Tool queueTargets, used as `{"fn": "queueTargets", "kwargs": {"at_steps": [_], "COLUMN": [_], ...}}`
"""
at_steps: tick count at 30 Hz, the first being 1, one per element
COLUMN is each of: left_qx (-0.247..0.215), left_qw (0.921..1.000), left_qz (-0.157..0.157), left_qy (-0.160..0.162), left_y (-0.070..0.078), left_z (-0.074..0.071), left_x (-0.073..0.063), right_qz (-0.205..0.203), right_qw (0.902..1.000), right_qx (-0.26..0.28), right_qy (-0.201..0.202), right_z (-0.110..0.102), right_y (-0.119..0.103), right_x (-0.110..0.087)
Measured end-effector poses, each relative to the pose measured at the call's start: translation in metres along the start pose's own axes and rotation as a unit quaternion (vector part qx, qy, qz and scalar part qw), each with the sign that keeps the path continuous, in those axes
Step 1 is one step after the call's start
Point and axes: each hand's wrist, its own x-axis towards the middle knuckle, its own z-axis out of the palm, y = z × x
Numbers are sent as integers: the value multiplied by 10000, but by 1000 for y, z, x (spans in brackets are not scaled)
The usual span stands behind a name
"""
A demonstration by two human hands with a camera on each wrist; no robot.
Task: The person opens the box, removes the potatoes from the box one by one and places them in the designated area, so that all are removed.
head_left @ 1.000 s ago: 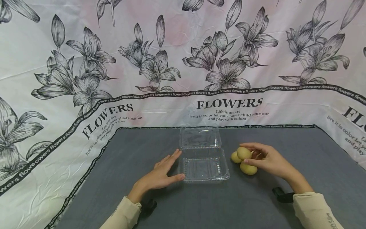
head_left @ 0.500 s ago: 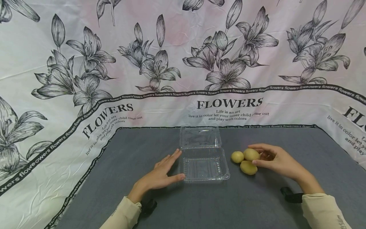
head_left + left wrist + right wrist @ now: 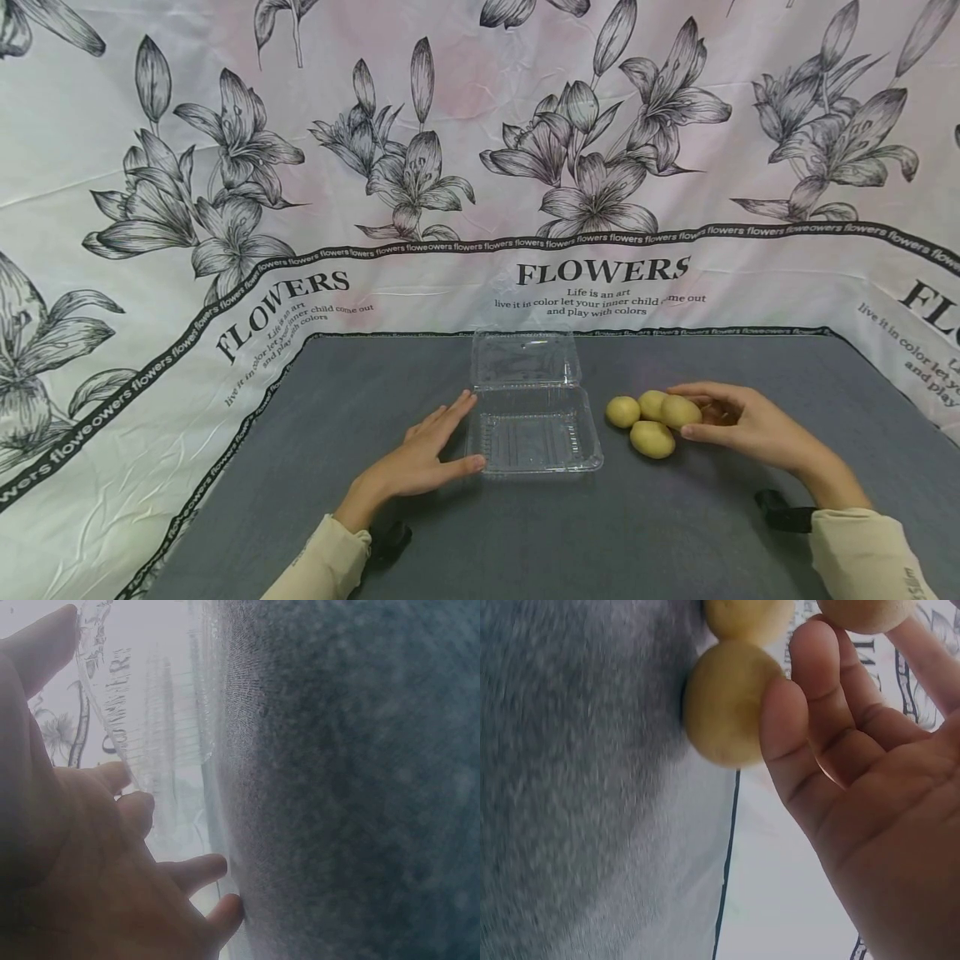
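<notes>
My right hand (image 3: 738,421) pinches a small yellow potato (image 3: 680,412) between thumb and fingers; in the right wrist view that potato (image 3: 862,613) shows at the top edge. Left of it lie a potato (image 3: 622,412), a partly covered potato (image 3: 650,404) and a nearer potato (image 3: 652,440). In the right wrist view, a potato (image 3: 731,705) on the table is right by my little finger. A clear plastic clamshell box (image 3: 536,465) stands mid-table, its lid (image 3: 525,360) folded back. My left hand (image 3: 420,457), fingers spread, touches the box's left side.
The grey table (image 3: 555,542) runs back to a white curtain (image 3: 420,292) printed with flowers and lettering. Dark wrist straps show below the left wrist and the right wrist.
My right hand has moved right with the held potato, uncovering the rear potato beside it. The left hand and the box have stayed in place.
</notes>
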Motion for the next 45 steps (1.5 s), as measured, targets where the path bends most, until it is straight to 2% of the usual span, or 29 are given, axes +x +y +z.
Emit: {"fn": "queueTargets", "kwargs": {"at_steps": [16,25,30,38,42,45], "left_qx": [43,83,67,99,75,62], "left_qw": [10000,9999,9999,9999,9999,9999], "left_qz": [-36,-59,-42,-21,-5,-4], "left_qy": [-6,-56,-78,-76,-73,-79], "left_y": [-1,0,0,-2,0,0], "left_z": [0,-1,-1,0,-1,-1], "left_x": [0,0,1,1,0,0], "right_qz": [299,196,188,-126,-154,-53], "right_qw": [9984,9978,9955,9932,9927,9945], "right_qx": [-85,-74,73,312,311,172], "right_qy": [-477,-635,-921,-1115,-1153,-1036], "right_z": [-14,-20,-20,-13,-12,-10], "right_y": [11,9,11,17,17,16], "right_x": [-8,-14,-14,-12,-12,-13]}}
